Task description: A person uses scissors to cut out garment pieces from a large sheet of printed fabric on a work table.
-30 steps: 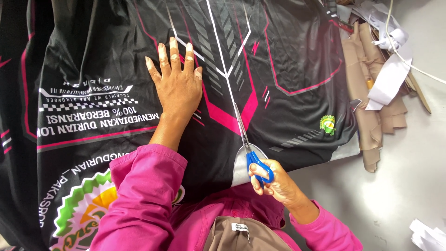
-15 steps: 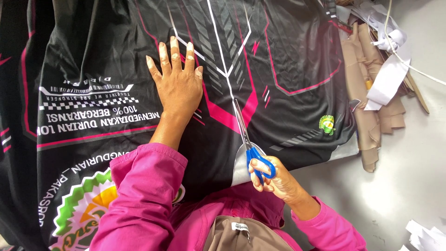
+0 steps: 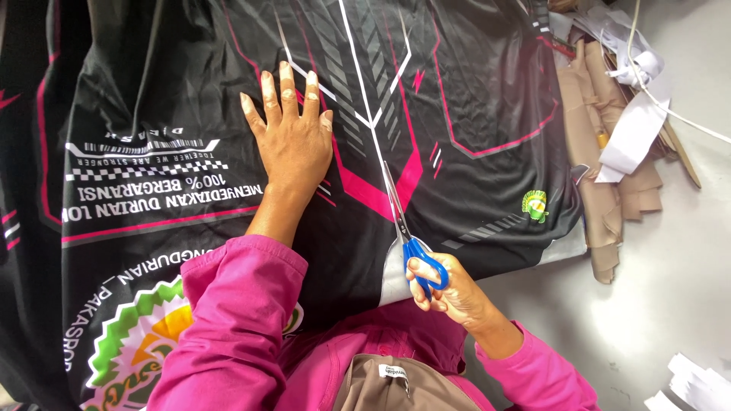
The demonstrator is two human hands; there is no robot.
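Observation:
A large black printed fabric (image 3: 487, 99) with pink and white lines covers the table. My left hand (image 3: 293, 137) lies flat on it, fingers spread, pressing the cloth down. My right hand (image 3: 449, 293) grips blue-handled scissors (image 3: 415, 247) at the fabric's near edge. The blades (image 3: 394, 202) point away from me along a white printed line, and a slit in the cloth shows grey just below them. Pink sleeves cover both my arms.
A heap of tan fabric pieces (image 3: 601, 152) and white paper strips (image 3: 636, 114) lies at the right of the black cloth. The grey table surface (image 3: 670, 274) shows at the right. More white paper scraps (image 3: 697, 384) sit at the bottom right corner.
The scissors have moved a little farther up along the white line, and the cut in the fabric is longer. My left hand has stayed flat in place.

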